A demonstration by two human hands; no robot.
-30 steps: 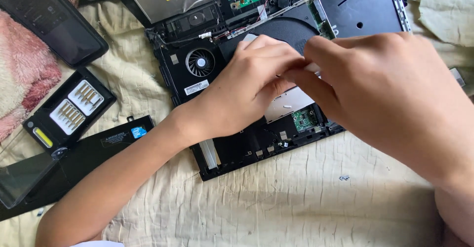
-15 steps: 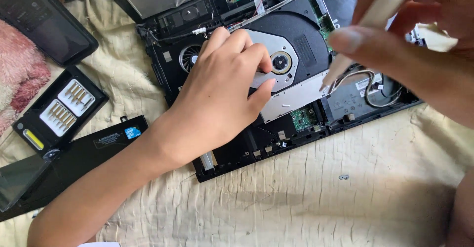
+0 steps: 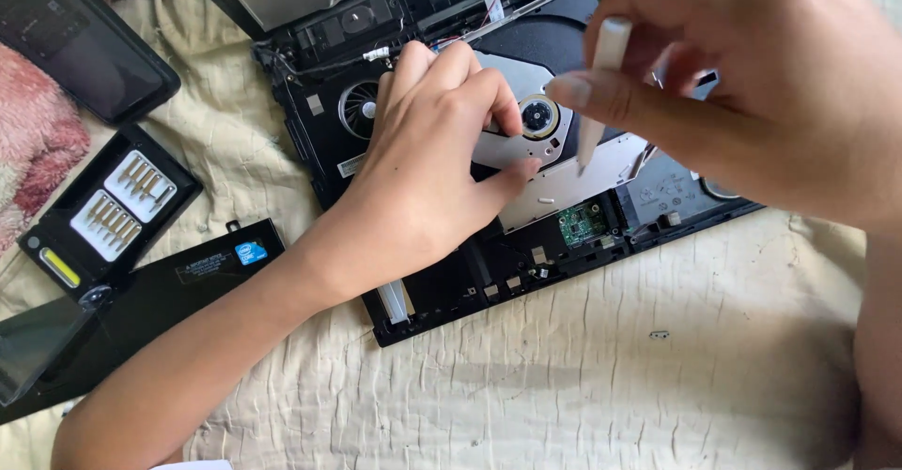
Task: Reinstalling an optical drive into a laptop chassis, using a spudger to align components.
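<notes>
An opened laptop chassis (image 3: pixel 442 291) lies on a cream bedsheet (image 3: pixel 611 385), its bottom cover off and its insides showing. Near its middle sits the optical disc drive (image 3: pixel 554 164), a silver metal plate with a round spindle hub (image 3: pixel 537 116) in a dark tray.

The left hand (image 3: pixel 427 164) rests on the chassis just left of the drive. Its grip is pressed down, not wrapped around anything: the thumb tip lies on the silver plate and the curled fingertips touch the drive's edge beside the hub.

The right hand (image 3: pixel 752 85) hovers above the right part of the drive, close to the camera and blurred. Its grip pinches a slim white tool (image 3: pixel 601 85) between thumb and fingers; the tool points downward, its tip over the silver plate just right of the hub. Whether the tip touches the plate cannot be told.

Left of the drive, under the left hand's knuckles, a round cooling fan (image 3: pixel 357 111) shows. Below the drive sits a small green circuit board (image 3: pixel 580 223).

Well left of the chassis lies an open black screwdriver bit case (image 3: pixel 108 211) with two rows of metal bits. Just below it a flat black cover panel (image 3: pixel 178 282) carries a small blue sticker. A dark tablet (image 3: pixel 80 42) lies farther up, beside a pink blanket (image 3: pixel 33 155).
</notes>
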